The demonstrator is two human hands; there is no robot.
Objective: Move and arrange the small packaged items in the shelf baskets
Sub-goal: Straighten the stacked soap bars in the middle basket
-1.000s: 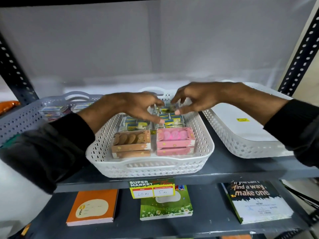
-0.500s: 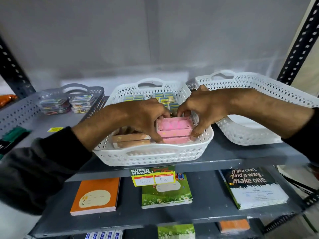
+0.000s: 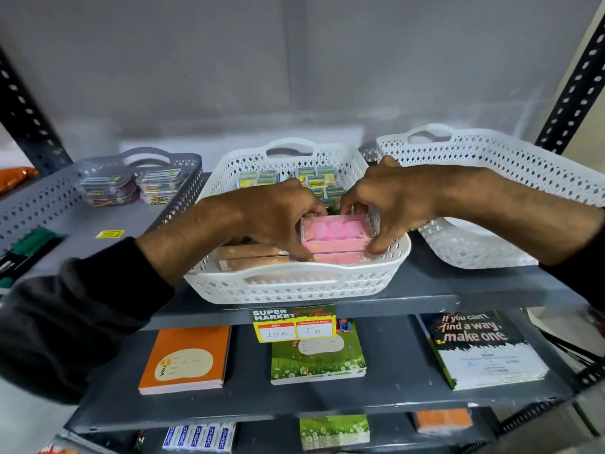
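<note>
Pink box stack (image 3: 334,239) is sitting at frame centre, front right of the white basket (image 3: 294,283). Left hand (image 3: 275,221) and right hand (image 3: 389,204) are both clamping it, fingers closed on its sides.

A yellow and green price tag (image 3: 293,323) hangs on the shelf edge and reads "SUPER MARKET", with "10 Rs" and "5 Rs" written by hand in its two white boxes. The dark notebook (image 3: 480,347) on the lower shelf says "If you can't find a way, make one". The orange notebook (image 3: 187,358) carries the word "YOU".
</note>
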